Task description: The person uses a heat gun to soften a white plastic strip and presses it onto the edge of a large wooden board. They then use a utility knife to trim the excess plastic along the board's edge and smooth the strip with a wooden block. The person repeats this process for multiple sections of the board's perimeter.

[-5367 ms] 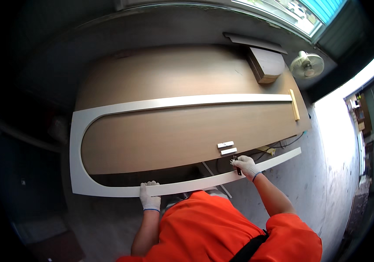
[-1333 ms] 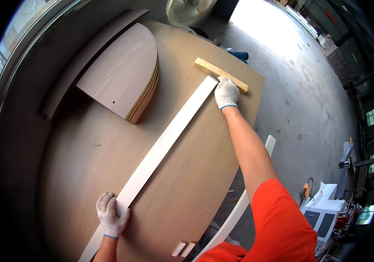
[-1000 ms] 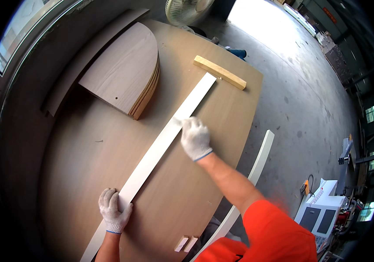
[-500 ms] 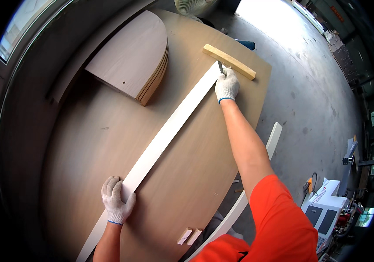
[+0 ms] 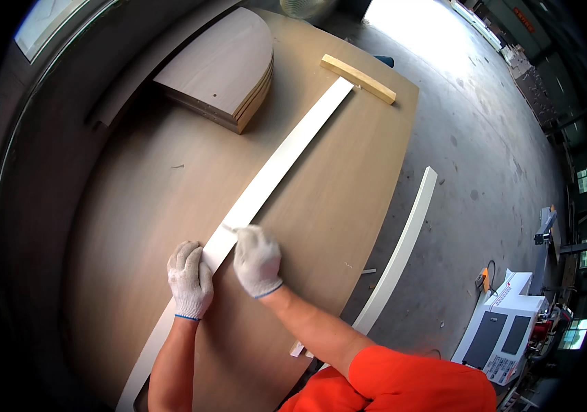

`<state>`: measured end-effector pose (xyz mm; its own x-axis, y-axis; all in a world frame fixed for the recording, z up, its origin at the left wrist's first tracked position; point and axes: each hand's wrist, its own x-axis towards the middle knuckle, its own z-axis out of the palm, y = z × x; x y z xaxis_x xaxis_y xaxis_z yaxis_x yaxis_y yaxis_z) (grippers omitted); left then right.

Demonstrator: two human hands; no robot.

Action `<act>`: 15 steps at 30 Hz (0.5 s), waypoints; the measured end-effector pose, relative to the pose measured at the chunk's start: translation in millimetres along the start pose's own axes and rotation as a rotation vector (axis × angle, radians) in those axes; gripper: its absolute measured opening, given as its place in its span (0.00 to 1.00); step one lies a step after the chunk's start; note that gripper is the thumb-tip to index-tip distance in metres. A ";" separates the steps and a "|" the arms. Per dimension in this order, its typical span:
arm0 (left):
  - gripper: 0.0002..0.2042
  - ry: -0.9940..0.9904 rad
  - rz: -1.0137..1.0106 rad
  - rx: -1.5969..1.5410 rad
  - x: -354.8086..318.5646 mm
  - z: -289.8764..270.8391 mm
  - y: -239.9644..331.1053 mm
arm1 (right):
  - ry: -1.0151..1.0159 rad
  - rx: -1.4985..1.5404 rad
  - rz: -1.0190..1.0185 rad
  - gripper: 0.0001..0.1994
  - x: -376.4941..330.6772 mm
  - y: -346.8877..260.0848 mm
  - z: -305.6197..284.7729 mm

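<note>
A long white strip (image 5: 286,156) lies diagonally across the brown board tabletop (image 5: 307,254). My left hand (image 5: 190,280), in a whitish knit glove, is closed over the strip's lower part, fingers along its left edge. My right hand (image 5: 257,261), in a matching glove, is at the strip's right edge, just beyond the left. Its fingers are pinched round a thin metal tool (image 5: 229,228) whose tip is over the strip; motion smears it, so its exact kind does not show. Past the strip's far end lies a short wooden bar (image 5: 358,79).
A stack of brown rounded panels (image 5: 221,62) sits at the far left of the tabletop. Small white-faced pieces (image 5: 297,349) lie by its near right edge, partly behind my right arm. Another white strip (image 5: 400,254) extends beyond the right edge. A white machine (image 5: 499,329) stands at right.
My right hand has come back from the strip's far end to near my left hand, still with the thin tool. My left hand has shifted slightly up along the strip.
</note>
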<state>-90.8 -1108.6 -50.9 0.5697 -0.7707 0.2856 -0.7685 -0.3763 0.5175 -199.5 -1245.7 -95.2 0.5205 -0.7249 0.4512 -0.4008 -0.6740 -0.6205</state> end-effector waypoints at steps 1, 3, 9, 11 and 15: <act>0.13 0.005 -0.006 -0.008 -4.4 -2.5 -1.4 | -0.049 0.085 -0.055 0.10 -16.4 -15.2 -1.5; 0.13 0.030 -0.025 -0.017 -29.1 -12.0 -19.6 | -0.086 0.164 -0.152 0.08 -11.8 -10.3 -6.1; 0.07 0.101 -0.210 0.183 -210.9 -116.8 -112.0 | 0.217 -0.276 0.074 0.08 163.5 154.6 -27.1; 0.05 0.162 -0.322 0.155 -244.7 -139.5 -112.7 | 0.138 -0.341 0.066 0.08 175.1 158.9 -29.3; 0.04 0.168 -0.290 0.221 -250.0 -137.7 -111.7 | 0.082 -0.319 0.023 0.06 128.7 117.5 -12.5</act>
<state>-107.3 -803.0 -69.0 0.7981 -0.5278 0.2906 -0.6021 -0.6818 0.4155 -189.0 -1420.0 -102.0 0.4517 -0.7406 0.4975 -0.6345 -0.6587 -0.4044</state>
